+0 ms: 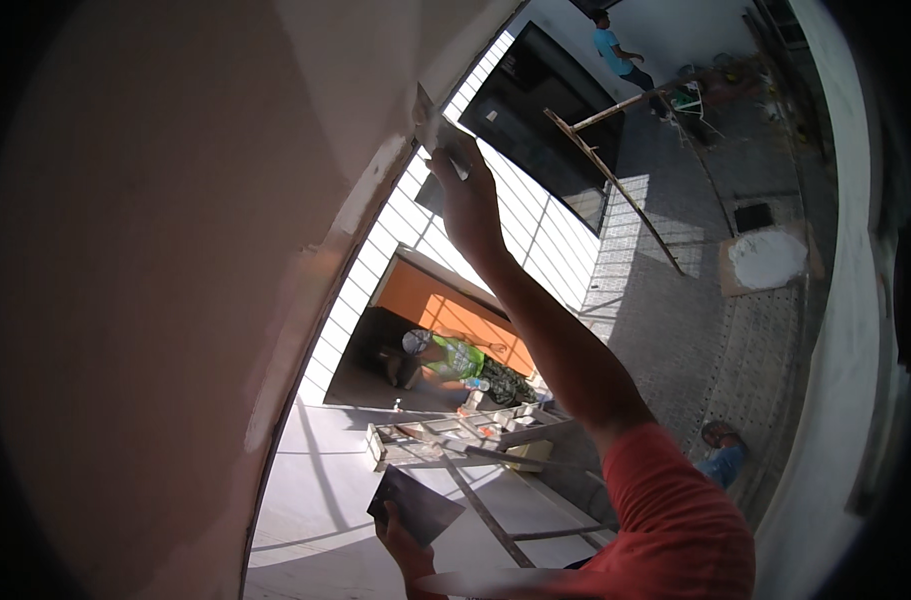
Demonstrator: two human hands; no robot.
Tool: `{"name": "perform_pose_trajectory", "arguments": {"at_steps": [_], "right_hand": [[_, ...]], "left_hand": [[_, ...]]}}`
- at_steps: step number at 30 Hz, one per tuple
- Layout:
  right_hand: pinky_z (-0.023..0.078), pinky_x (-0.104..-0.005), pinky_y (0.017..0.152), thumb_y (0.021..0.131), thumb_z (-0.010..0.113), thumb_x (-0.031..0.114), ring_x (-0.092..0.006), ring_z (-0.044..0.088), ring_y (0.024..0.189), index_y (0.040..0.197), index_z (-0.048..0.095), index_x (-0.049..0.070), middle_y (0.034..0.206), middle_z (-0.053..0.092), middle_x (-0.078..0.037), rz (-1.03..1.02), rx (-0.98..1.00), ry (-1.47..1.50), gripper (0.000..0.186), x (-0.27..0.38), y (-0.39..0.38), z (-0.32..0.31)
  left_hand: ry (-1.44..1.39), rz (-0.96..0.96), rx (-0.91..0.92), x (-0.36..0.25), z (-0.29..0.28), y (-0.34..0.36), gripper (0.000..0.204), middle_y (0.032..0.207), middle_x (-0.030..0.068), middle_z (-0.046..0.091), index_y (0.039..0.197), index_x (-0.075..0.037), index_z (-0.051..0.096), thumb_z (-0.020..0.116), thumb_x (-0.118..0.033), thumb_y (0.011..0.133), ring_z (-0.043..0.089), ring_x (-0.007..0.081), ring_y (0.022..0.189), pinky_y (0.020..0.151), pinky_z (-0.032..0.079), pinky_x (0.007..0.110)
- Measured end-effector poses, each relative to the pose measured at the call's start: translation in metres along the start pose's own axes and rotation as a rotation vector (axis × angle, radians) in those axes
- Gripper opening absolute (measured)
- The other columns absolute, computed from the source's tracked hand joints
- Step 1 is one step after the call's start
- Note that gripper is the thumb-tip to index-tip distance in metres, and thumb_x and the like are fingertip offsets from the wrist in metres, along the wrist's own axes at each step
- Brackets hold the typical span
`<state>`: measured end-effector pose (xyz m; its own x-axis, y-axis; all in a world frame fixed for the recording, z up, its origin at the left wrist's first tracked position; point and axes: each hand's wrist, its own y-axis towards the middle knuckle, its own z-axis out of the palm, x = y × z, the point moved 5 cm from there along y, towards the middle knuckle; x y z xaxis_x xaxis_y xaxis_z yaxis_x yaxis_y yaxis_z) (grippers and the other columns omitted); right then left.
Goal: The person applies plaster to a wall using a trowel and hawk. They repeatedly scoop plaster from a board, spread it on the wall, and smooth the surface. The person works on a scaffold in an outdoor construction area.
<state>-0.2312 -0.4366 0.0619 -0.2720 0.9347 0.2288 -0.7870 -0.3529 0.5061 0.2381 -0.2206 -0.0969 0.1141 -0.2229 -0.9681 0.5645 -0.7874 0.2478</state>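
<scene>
R hand (463, 188) clamped on blade (435, 128) at wall edge (372, 180), upper ctr; L hand (401, 540) grips plate (417, 504), lower ctr. Prob. mid-smoothing; next stroke likely needs blade flat along edge.

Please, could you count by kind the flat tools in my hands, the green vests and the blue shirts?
Flat tools: 2, one per hand (left, right)
Green vest: 1
Blue shirt: 1
Total: 4

Two near hands (468, 205) and two blades (416, 502) show.
</scene>
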Motion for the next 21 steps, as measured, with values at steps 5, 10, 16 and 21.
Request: {"name": "perform_pose_trajectory", "arguments": {"at_steps": [5, 10, 16, 21], "right_hand": [[0.040, -0.0374, 0.109, 0.103, 0.046, 0.005, -0.0242, 0.054, 0.125, 0.150, 0.044, 0.009, 0.132, 0.054, -0.011, 0.016, 0.057, -0.057, 0.047, -0.003, -0.002, 0.019], [0.040, -0.0397, 0.109, 0.097, 0.052, 0.001, -0.0275, 0.054, 0.123, 0.151, 0.043, 0.011, 0.127, 0.053, -0.013, -0.097, 0.019, -0.140, 0.056, 0.011, -0.017, 0.036], [0.041, -0.0440, 0.104, 0.090, 0.056, -0.007, -0.0315, 0.052, 0.116, 0.152, 0.040, 0.010, 0.132, 0.053, -0.014, -0.099, -0.025, -0.140, 0.066, 0.047, -0.091, 0.079], [0.035, -0.0470, 0.109, 0.093, 0.054, 0.002, -0.0350, 0.049, 0.126, 0.156, 0.036, 0.009, 0.146, 0.049, -0.017, 0.010, 0.062, -0.081, 0.065, 0.088, -0.163, 0.118]], "left_hand": [[-0.015, -0.014, 0.008, 0.010, -0.002, 0.009, 0.036, 0.114, 0.0091, 0.067, 0.128, -0.004, 0.059, 0.064, -0.027, 0.101, 0.067, 0.0234, 0.097, 0.079, 0.058, 0.039], [-0.014, -0.020, 0.018, 0.016, -0.009, 0.007, 0.034, 0.113, 0.0078, 0.067, 0.127, -0.005, 0.061, 0.064, -0.025, 0.101, 0.067, 0.0227, 0.096, 0.079, 0.057, 0.038], [-0.032, 0.003, 0.006, 0.014, -0.028, 0.002, 0.035, 0.113, 0.0078, 0.067, 0.127, -0.004, 0.061, 0.065, -0.026, 0.100, 0.067, 0.0237, 0.099, 0.081, 0.057, 0.039], [-0.048, 0.013, -0.030, 0.006, -0.056, -0.008, 0.038, 0.118, 0.0095, 0.065, 0.130, -0.004, 0.058, 0.066, -0.026, 0.100, 0.067, 0.0261, 0.102, 0.085, 0.057, 0.041]]}}
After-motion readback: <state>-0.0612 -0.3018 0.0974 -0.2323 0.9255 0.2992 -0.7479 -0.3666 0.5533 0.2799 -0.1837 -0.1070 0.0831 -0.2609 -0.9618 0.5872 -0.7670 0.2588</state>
